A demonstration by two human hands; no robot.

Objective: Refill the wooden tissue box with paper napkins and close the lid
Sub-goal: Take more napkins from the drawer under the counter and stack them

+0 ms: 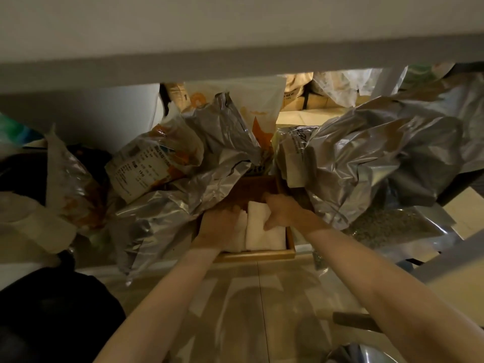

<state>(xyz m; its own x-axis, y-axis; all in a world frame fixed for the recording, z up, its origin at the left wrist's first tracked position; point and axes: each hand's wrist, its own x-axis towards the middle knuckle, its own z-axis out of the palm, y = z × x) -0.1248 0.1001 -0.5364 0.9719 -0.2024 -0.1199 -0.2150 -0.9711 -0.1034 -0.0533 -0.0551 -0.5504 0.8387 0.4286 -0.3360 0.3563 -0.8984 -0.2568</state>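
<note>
Mid-refill: left hand (221, 226) and right hand (281, 213) pressing paper napkins (264, 235) into wooden tissue box (255, 255), fingers curled on stack. Next: seat flat, find lid.

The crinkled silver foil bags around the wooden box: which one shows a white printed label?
The silver foil bag left of the box, with orange print and a white label of black text; the large bag on the right shows mostly plain silver.
</note>
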